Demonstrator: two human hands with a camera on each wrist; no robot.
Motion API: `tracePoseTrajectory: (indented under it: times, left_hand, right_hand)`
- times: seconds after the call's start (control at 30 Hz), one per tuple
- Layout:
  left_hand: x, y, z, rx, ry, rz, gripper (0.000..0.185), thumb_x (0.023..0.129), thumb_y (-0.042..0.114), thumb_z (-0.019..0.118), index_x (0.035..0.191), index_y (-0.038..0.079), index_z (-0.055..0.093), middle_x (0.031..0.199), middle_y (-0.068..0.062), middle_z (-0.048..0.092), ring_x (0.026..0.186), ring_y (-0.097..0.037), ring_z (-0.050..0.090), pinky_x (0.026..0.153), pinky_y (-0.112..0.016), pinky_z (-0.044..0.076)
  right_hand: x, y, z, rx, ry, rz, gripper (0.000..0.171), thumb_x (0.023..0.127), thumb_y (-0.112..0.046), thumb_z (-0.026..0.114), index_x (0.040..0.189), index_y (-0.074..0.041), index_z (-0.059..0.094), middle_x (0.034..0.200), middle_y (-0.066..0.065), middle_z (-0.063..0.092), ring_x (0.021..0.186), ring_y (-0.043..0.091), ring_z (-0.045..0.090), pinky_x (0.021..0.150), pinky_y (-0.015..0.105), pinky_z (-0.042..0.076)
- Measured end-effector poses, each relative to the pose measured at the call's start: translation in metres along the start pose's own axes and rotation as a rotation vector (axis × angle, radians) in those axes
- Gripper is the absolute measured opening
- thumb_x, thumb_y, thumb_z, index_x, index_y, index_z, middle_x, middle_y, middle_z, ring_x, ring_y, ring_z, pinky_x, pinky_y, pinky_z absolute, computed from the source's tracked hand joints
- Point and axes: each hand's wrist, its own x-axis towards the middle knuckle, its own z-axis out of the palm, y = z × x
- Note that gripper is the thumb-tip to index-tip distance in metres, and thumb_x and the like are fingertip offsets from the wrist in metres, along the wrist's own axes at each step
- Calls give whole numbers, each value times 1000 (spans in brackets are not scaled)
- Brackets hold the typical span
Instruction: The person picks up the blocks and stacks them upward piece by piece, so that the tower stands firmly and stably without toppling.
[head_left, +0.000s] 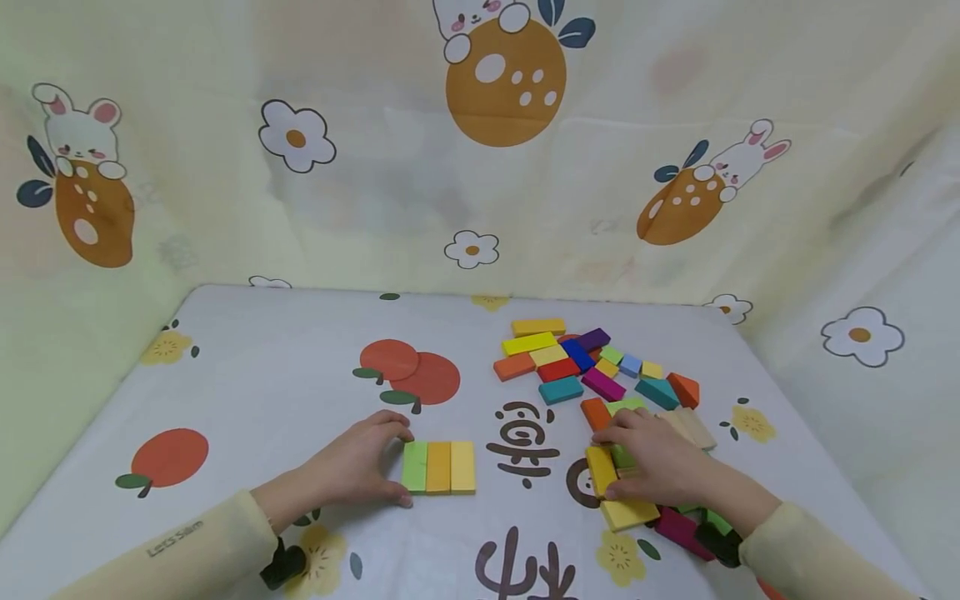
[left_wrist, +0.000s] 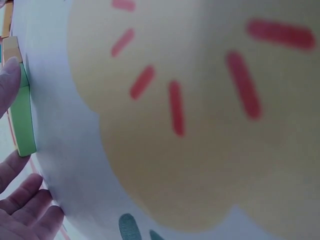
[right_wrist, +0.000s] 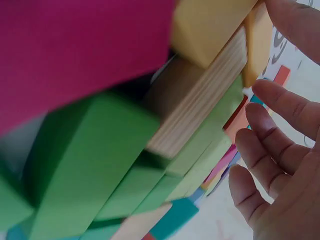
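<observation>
Three blocks lie side by side on the cloth in the head view: a light green block (head_left: 415, 468), an orange block (head_left: 438, 468) and a pale yellow block (head_left: 463, 468). My left hand (head_left: 354, 462) pinches the green one by its two ends, thumb at one end and a finger at the other. Over the loose pile, my right hand (head_left: 663, 454) has thumb and index finger at the ends of a golden-yellow block (head_left: 600, 469). A wider yellow block (head_left: 628, 514) lies just in front of it. Part of the pile is hidden under this hand.
Further back at right lie several coloured blocks, among them a teal block (head_left: 561, 391), a red block (head_left: 558, 369) and an orange triangular block (head_left: 684, 388). A magenta block (head_left: 682, 533) sits near the right wrist. Printed cloth (head_left: 262, 367) covers the table; a patterned curtain (head_left: 375, 208) rises behind.
</observation>
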Motion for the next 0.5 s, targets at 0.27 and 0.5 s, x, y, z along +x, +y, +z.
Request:
tracePoseTrajectory:
  times: [0.27,0.5]
  left_hand:
    - [-2,-4,-1,7,-4,18,70,66,34,97,122,3,67,138,-13,59,130,-33,56,112,-50,48]
    - [0,-3,1,-12,-10,-2,70,66,33,97,121,3,68,139,-13,58,131,-34,55,113,-51,47]
  right_hand:
    - [-4,9,-1,0,-5,-21,56,73,-50,88,118,-21,74,113,0,64,107,22,56,88,47,55]
    - [9,-13,3,-84,-4,-115,53,83,-47,82,123,-13,71,116,3,66,111,25,58,97,53,53]
